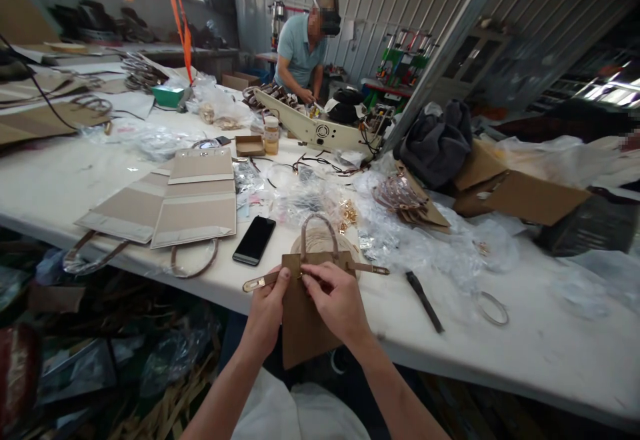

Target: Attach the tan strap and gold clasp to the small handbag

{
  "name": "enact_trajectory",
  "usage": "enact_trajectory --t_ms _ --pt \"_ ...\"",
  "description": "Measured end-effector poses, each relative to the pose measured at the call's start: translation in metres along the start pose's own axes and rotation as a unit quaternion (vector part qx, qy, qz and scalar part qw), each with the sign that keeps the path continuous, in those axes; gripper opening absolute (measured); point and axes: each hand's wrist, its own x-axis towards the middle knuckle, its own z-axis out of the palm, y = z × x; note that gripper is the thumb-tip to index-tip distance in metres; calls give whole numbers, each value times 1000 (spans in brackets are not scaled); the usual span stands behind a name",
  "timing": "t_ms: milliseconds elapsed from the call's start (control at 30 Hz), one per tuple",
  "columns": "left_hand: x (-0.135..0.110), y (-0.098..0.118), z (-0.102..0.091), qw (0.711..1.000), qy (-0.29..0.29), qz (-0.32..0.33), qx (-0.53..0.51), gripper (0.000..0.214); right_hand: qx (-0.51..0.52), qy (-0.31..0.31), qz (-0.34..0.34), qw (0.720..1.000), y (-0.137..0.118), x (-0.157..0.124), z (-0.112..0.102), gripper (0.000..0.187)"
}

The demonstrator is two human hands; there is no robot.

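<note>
Both your forearms bare, rising from the lower edge and slanting inward. Left forearm [220, 387] leans right; right forearm [397, 383] leans left, wrist in line with it. Left grip [265, 310] closed: thumb [283, 280] upright and flat on the near side, fingers mostly hidden behind. Right grip [340, 297] back upward, fingers bent and pointing left, thumb and forefinger drawn near each other; whether their tips meet is too small to tell. Your right fingertips sit just beside your left thumb.
</note>
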Motion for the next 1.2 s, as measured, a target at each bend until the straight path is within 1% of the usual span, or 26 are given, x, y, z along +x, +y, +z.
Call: enact_trajectory --t_ms 67,133,233,300,367,533,600,700,833,867,933,1067,1133,1200 --pt "-1 -2 -1 1000 -1 12 10 52 -13 -2 0 1000 -3 2 -4 17" --pt "-2 -3 -2 1000 -1 22 23 48 6 13 29 999 -7 6 -5 15" --pt "-3 -3 -3 999 -6 34 33 44 45 19 72 996 -9 12 -2 19" --pt "-4 -2 -3 999 -15 40 32 43 55 17 79 995 -9 15 2 23" --pt "-4 -1 -3 998 -17 44 37 43 47 19 62 997 -10 16 5 23" --pt "-3 -1 -7 996 -3 65 58 43 -29 20 -28 999 -17 14 8 18" --pt "-3 -3 -8 995 1 74 67 42 -49 12 -52 997 -21 13 8 15" --pt "-3 -4 -7 990 8 95 100 38 -61 -1 -53 997 -22 14 9 15" --pt "-6 -1 -2 977 45 140 155 30 -45 -17 3 999 -18 17 10 12" --pt "-8 0 0 974 52 151 161 30 -45 -19 8 999 -18 18 10 12" --pt "-10 1 2 969 55 172 169 29 -65 -21 -16 998 -21 20 9 12" --pt "-11 2 5 962 32 202 180 27 -135 -7 -103 986 -29 18 10 17" --pt "-10 0 5 962 24 204 181 26 -156 3 -116 981 -30 14 13 20" --pt "-10 -1 6 961 27 203 185 25 -162 17 -115 980 -29 10 18 20"
